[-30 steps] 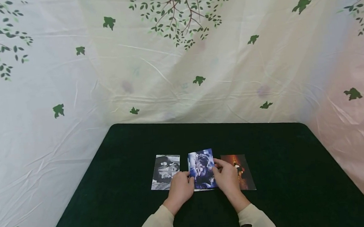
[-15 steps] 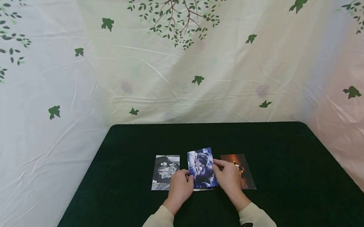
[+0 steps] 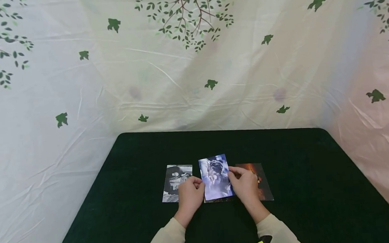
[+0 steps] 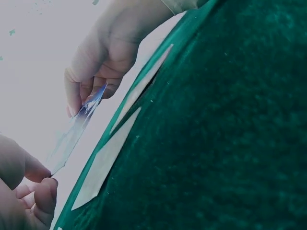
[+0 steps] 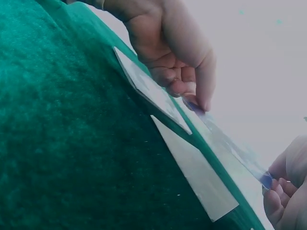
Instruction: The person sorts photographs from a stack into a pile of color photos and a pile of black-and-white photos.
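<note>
A blue-and-white astronaut photo print (image 3: 215, 178) is held up off the table between both hands, tilted. My left hand (image 3: 191, 196) pinches its left edge with thumb and fingers. On the other side, my right hand (image 3: 245, 187) pinches the right edge. Directly below it, most of another photo (image 3: 216, 201) is hidden; only its near strip shows. A black-and-white photo (image 3: 172, 191) lies flat to the left, partly behind the left hand. To the right lies a dark orange photo (image 3: 265, 191), partly covered by the right hand. Both wrist views show the print (image 4: 76, 129) raised above the cloth.
A dark green cloth (image 3: 142, 150) covers the table. Behind and at both sides hangs a pale curtain (image 3: 178, 74) with green leaf prints. In the right wrist view, two flat cards (image 5: 196, 172) lie on the cloth below the hands.
Both hands have raised the astronaut print slightly and tilted it more, so glare now whitens its surface. The flat photos at left and right have stayed put.
</note>
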{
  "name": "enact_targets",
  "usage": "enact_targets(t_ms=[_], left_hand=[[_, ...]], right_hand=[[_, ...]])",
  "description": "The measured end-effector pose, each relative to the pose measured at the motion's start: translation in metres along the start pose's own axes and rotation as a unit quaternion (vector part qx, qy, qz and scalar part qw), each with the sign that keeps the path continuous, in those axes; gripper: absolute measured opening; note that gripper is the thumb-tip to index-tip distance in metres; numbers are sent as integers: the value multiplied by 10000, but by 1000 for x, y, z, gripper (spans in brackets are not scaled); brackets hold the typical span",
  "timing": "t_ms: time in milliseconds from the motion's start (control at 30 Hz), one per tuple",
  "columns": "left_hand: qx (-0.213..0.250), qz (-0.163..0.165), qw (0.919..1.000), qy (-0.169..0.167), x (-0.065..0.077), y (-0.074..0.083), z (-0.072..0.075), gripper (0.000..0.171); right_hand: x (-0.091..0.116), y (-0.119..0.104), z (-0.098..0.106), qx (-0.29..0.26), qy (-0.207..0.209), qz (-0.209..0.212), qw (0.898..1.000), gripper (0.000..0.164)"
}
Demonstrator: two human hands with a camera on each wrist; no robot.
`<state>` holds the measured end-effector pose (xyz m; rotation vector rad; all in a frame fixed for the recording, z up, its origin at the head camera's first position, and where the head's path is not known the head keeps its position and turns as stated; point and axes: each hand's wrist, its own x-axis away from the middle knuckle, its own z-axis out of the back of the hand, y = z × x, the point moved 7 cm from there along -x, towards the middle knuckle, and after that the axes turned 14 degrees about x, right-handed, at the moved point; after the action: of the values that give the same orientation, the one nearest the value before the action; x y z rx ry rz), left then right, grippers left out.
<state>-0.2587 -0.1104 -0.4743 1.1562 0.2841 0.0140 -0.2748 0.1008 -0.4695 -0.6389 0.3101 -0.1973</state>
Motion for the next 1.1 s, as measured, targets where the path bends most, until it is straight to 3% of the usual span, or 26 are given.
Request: enact_targets(t_ms=[100,200,333,400,500,667,833,1100], left_hand=[[260,159,9995,84,-2,-1,3,7],[926,532,9943,-46,-2,-4,1,6],[1997,1256,9712,-334,1,-9,-5,8],[2282,1481,9612,-449,2,-8,-7,10],[2608,1572,9504,-638,2,-3,-11,11],[2939,1594,9373,-981,5,8,-23,10],[2918,1649,9353,-1135,9,13,-39,7],[2639,1707,9384,-1434,16,20,-71,5]], right_hand=[[-3,-2,3,-83,-25,51,9999,15],[-6,-1,5,-378,-324,-47,9987,15],[-10,4,6,-1179,-1067,-377,9866,18],[-12,6,8,-1542,-1380,-469,9772,19],[-16,8,15,-1778,-1716,-402,9681,22],[-22,15,32,-1468,-1945,-136,9698,26],[-26,27,45,-1004,-1979,178,9749,28],[-29,60,60,-883,-2087,288,9736,36]])
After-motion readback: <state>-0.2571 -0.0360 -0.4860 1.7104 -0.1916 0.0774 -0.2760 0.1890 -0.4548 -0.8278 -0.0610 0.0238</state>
